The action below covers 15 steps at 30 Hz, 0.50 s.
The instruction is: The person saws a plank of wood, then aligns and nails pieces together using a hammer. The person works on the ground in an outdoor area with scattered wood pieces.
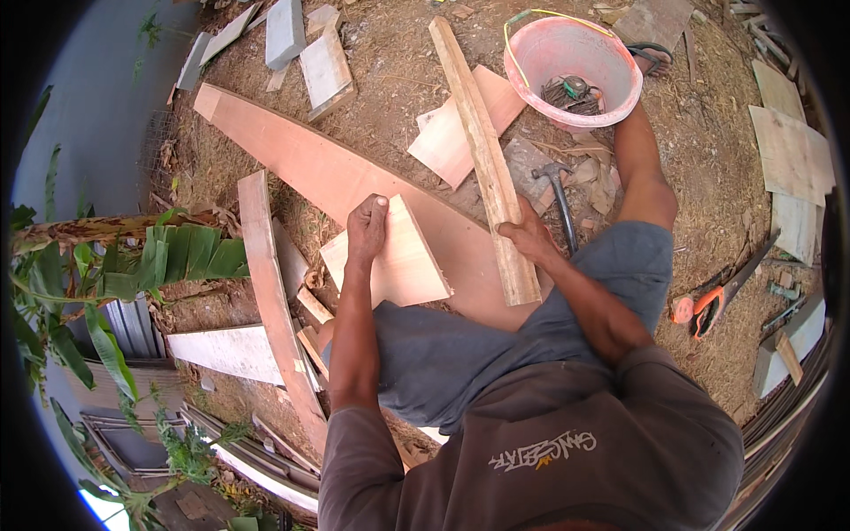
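Observation:
My left hand (367, 228) is closed on the upper edge of a short, pale wooden board (405, 257), which is tilted above a long reddish plank. My right hand (529, 232) grips a long, rough wooden batten (482, 146) near its lower end. The batten slants up and away to the left, passing over a smaller flat board (487, 111). Beneath both hands the long reddish plank (310, 164) runs from the upper left toward my legs. A claw hammer (560, 196) lies on the ground just right of the batten.
A pink bucket (624, 84) with a yellow handle, holding what look like nails, stands far right of centre by my foot. On the right lies a handsaw (708, 305) with an orange handle. Grey blocks (284, 35) lie at the far left; banana leaves (177, 261) hang at left.

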Available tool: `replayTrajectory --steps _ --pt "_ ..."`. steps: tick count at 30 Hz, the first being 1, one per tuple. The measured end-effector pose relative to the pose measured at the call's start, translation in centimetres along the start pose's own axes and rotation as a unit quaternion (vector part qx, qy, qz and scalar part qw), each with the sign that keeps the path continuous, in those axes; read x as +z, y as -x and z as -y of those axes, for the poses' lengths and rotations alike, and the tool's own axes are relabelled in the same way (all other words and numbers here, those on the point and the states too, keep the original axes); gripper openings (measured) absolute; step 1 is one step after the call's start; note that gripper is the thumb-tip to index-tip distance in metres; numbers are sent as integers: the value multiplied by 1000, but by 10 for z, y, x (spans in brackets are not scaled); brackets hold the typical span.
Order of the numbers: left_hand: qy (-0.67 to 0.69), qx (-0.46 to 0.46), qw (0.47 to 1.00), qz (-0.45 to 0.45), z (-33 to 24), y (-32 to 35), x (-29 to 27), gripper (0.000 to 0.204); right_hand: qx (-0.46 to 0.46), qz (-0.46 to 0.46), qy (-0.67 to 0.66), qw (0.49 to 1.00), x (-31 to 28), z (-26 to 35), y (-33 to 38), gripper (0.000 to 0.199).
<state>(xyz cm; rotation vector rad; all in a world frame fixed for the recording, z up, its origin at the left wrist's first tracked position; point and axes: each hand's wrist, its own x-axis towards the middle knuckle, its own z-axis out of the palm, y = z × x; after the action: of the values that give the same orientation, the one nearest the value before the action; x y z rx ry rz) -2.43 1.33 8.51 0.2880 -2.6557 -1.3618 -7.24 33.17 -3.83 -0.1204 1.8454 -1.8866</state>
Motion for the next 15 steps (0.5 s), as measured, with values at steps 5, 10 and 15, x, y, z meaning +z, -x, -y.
replayTrajectory --steps 5,10,15 --pt "28 -30 999 -20 -8 8 -11 53 11 68 -157 985 54 9 -22 76" --pt "-60 -63 996 18 -2 15 -20 54 -26 33 236 971 128 18 -69 78" --pt "-176 -67 981 46 10 3 -26 58 22 113 460 881 129 18 -96 85"
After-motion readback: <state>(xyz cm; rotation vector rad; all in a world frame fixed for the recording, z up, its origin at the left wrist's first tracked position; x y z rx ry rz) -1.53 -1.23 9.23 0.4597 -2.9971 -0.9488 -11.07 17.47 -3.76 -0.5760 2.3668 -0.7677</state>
